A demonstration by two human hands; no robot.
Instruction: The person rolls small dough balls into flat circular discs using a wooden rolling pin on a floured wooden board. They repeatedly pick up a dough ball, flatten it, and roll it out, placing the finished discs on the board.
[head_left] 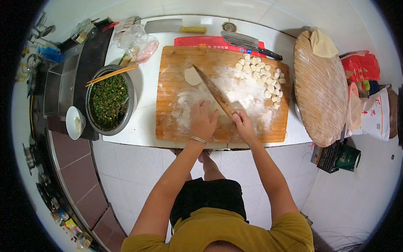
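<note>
At the far left, a white bowl (76,126) is sitting just beside a pot (132,106), which is holding chopped green filling (107,98) and resting at the left end of the white bench (145,90). A pair of chopsticks (111,75) is spanning the pot's rim, and behind it a clear bag (133,40) is lying crumpled. A cleaver (168,26) with a yellow handle is lying along the back of the bench, past the far edge of the wooden board (168,124). On the board's left half a thin round of dough (192,77) is lying flat, ahead of the person's hands. The left hand (204,118) is resting palm down over the floured board, fingers close together; whether its grip is covering anything, I'm not able to tell. The rolling pin (213,90) is slanting across the board, its far tip reaching the round's right side, and the right hand (242,122) is holding its grip clamped on the near end. Behind, a knife (245,42) with a black handle is lying partly over a red sheet (189,41). Small dough pieces (263,72) are clustering at the board's back right. Farther right, a woven tray (319,92) is lying beside the board, a pale cloth (323,43) draping over its far edge. A red bag (362,67) and a white bag (378,109) are showing beyond it.
</note>
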